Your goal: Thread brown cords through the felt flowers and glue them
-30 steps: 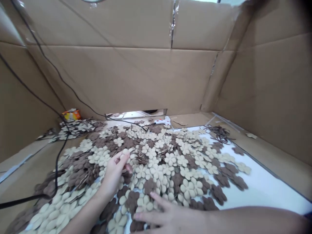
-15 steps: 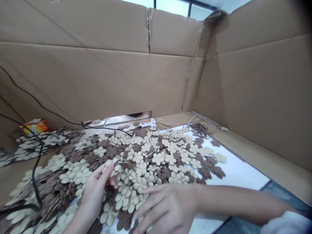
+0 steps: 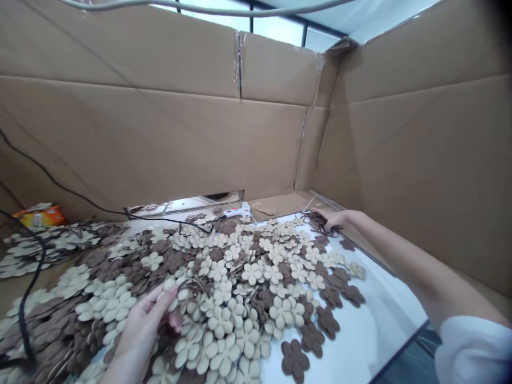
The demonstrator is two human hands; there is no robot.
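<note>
My left hand point(image 3: 140, 325) pinches a cream felt flower point(image 3: 169, 287) between thumb and fingers, low and left of centre. A thin brown cord point(image 3: 196, 282) loops out to the right of that flower, over the pile. Stretched far out to the right, my right hand point(image 3: 339, 219) has its fingertips closed into a tangled bundle of brown cords point(image 3: 319, 222) at the back corner of the white surface. How many cords its fingers grip is hidden. Cream flowers point(image 3: 222, 320) and brown flowers point(image 3: 295, 360) lie heaped in front of me and between my hands.
A white glue gun point(image 3: 239, 210) lies behind the pile, its black cable point(image 3: 100, 205) running left. An orange and yellow packet point(image 3: 42, 215) stands at far left beside more flowers. Tall cardboard walls point(image 3: 160, 138) enclose the back and right. A pale cable point(image 3: 208, 9) crosses the top.
My right hand has moved from the near flowers out to the cord bundle at the far right. My left hand still holds the flower. The view has shifted slightly.
</note>
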